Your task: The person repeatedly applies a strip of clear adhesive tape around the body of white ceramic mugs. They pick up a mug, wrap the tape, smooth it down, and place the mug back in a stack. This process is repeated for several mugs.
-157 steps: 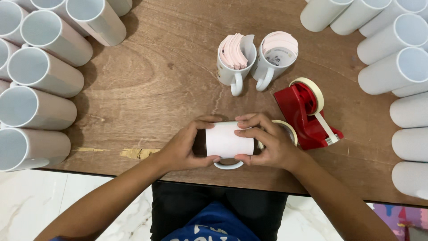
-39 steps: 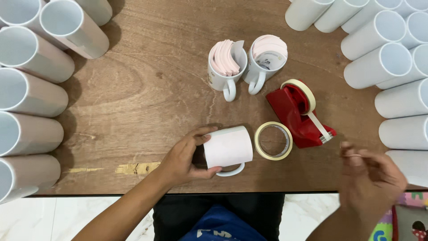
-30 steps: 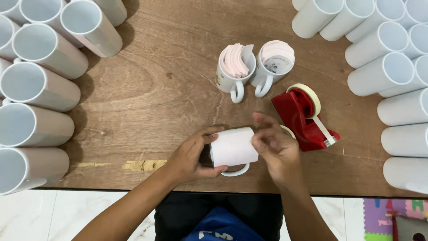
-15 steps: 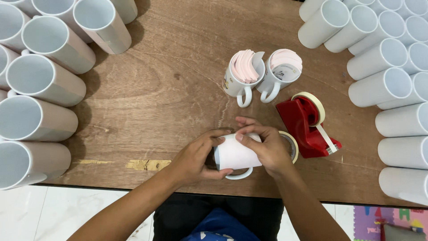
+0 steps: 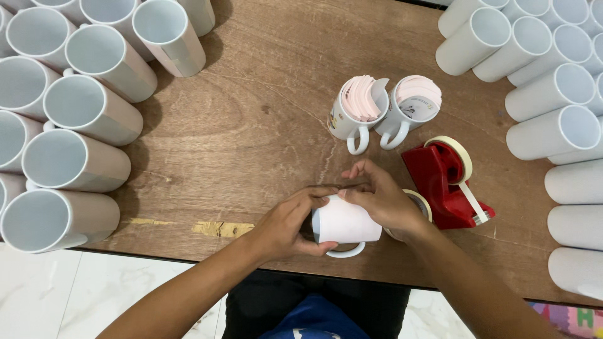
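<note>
On the brown wooden tabletop (image 5: 251, 125), low in the middle of the frame, a paper-wrapped white ceramic mug (image 5: 345, 225) lies on its side, the left hand (image 5: 290, 223) gripping its open end while the right hand (image 5: 384, 201) presses fingers onto its wrap, beside a red plastic tape dispenser (image 5: 443, 182).

a brown wooden table (image 5: 251, 125) with visible grain and a scuffed yellowish patch near its front edge is seen from above under even, soft light. below it, a white marbled floor (image 5: 94, 295) is seen, with a colourful mat (image 5: 575, 314) at the lower right corner.
</note>
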